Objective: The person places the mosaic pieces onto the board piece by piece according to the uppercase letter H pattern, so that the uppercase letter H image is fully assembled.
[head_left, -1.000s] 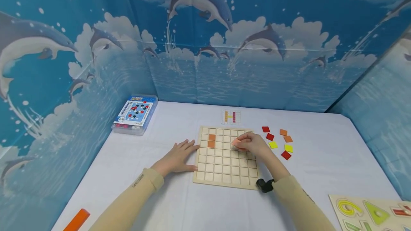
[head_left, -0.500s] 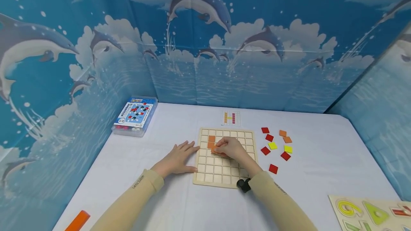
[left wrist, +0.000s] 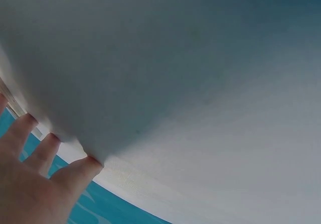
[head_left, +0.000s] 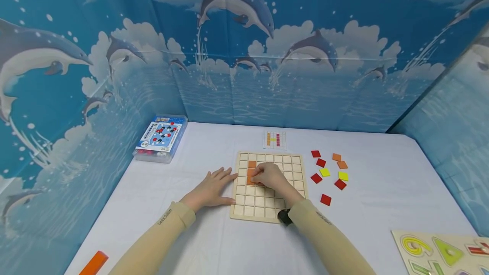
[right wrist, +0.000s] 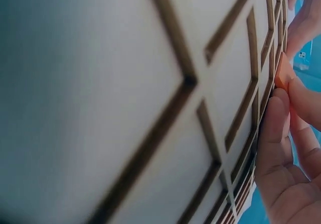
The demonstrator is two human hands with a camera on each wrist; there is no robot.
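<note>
A wooden grid board [head_left: 264, 212] lies on the white table. My left hand [head_left: 211, 188] rests flat beside its left edge, fingers spread, fingertips at the rim; the left wrist view shows the same spread fingers [left wrist: 75, 176]. Over the board's left part, my right hand [head_left: 270, 176] pinches an orange square tile [right wrist: 284, 74] between thumb and fingers. This tile sits low at the grid, directly below two orange tiles [head_left: 252, 164] that fill cells in one column. The hand partly covers the tiles in the head view.
Right of the board lie loose red tiles [head_left: 326, 200], yellow tiles [head_left: 324, 172] and orange tiles [head_left: 336, 157]. A pattern card [head_left: 274, 140] is behind the board. A boxed set [head_left: 161, 138] stands back left, a shape puzzle [head_left: 435, 249] front right, an orange bar [head_left: 94, 263] front left.
My right hand has carried the orange tile leftward across the board and brought it down below the two orange tiles. The left hand has stayed in place.
</note>
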